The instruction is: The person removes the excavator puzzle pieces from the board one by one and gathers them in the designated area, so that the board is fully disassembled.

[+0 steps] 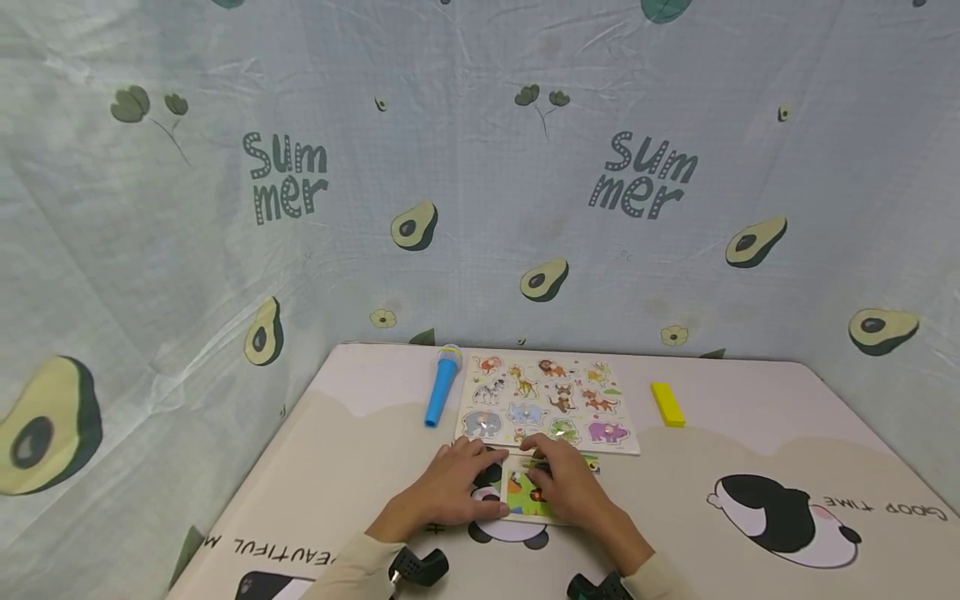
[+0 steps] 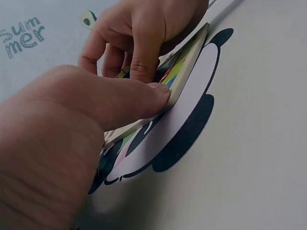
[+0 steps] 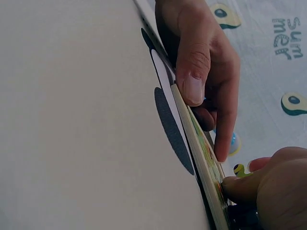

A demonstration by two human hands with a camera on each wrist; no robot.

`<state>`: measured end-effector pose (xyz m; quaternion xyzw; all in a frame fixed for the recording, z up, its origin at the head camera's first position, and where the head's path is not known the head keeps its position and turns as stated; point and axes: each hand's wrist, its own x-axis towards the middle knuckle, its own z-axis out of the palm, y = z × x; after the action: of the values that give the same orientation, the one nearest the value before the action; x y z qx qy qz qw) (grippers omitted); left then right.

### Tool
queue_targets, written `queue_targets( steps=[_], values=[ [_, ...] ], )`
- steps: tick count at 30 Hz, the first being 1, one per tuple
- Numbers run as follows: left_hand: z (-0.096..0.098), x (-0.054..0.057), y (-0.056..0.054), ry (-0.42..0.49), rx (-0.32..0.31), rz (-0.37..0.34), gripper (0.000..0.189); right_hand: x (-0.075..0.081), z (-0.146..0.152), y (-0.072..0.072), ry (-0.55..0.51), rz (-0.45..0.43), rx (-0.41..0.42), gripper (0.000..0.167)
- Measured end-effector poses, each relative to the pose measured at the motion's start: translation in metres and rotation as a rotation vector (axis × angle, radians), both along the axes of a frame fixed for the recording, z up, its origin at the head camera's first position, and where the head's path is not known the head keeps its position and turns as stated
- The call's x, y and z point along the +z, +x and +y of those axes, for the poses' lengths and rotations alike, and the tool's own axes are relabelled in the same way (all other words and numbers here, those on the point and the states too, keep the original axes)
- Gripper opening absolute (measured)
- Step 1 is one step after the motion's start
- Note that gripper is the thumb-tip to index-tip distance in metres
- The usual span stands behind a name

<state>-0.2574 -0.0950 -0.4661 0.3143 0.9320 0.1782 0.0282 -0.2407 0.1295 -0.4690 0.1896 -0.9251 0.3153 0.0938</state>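
Note:
A small wooden puzzle board (image 1: pixel 517 504) with a bright printed picture lies near the table's front edge. My left hand (image 1: pixel 459 483) rests along its left side, fingers spread, the thumb pressing on the rim and the index finger reaching toward the far corner. Over the board's middle, my right hand (image 1: pixel 573 483) bends thumb and index finger round a small yellow-green puzzle piece (image 3: pixel 240 168). Most of that piece is hidden by the fingers. Just behind, a larger white puzzle board (image 1: pixel 551 375) carries several animal pieces.
A blue toy microphone (image 1: pixel 441 392) lies left of the larger board. To its right is a yellow block (image 1: pixel 667 405). The tabletop (image 1: pixel 360 467) has printed pandas and lettering, and a patterned cloth (image 1: pixel 480 167) hangs behind it.

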Motion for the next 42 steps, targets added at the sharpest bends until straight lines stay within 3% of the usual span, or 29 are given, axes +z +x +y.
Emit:
queue_targets(
  steps=[6, 14, 19, 25, 29, 35, 42],
  values=[
    [0.0, -0.002, 0.0, -0.004, 0.005, -0.008, 0.079, -0.002, -0.001, 0.002, 0.017, 0.007, -0.021, 0.019],
    [-0.001, -0.003, 0.0, -0.003, 0.005, -0.008, 0.079, -0.006, -0.002, 0.002, 0.052, 0.09, -0.019, 0.015],
    [-0.001, -0.004, 0.001, 0.002, 0.0, 0.003, 0.079, 0.002, 0.005, 0.002, -0.08, -0.014, -0.034, 0.015],
    [0.0, -0.006, 0.0, 0.009, -0.006, -0.004, 0.079, 0.019, 0.031, -0.001, -0.214, -0.134, -0.122, 0.017],
    [0.0, -0.005, 0.001, 0.009, -0.002, -0.01, 0.079, 0.025, 0.06, -0.007, -0.201, -0.17, -0.171, 0.011],
    [0.0, -0.003, 0.001, 0.001, 0.006, -0.007, 0.079, 0.023, 0.099, -0.013, -0.132, -0.284, -0.206, 0.017],
    [0.001, 0.0, 0.001, -0.006, 0.013, -0.007, 0.079, 0.017, 0.12, -0.016, -0.122, -0.33, -0.204, 0.014]
  ],
)
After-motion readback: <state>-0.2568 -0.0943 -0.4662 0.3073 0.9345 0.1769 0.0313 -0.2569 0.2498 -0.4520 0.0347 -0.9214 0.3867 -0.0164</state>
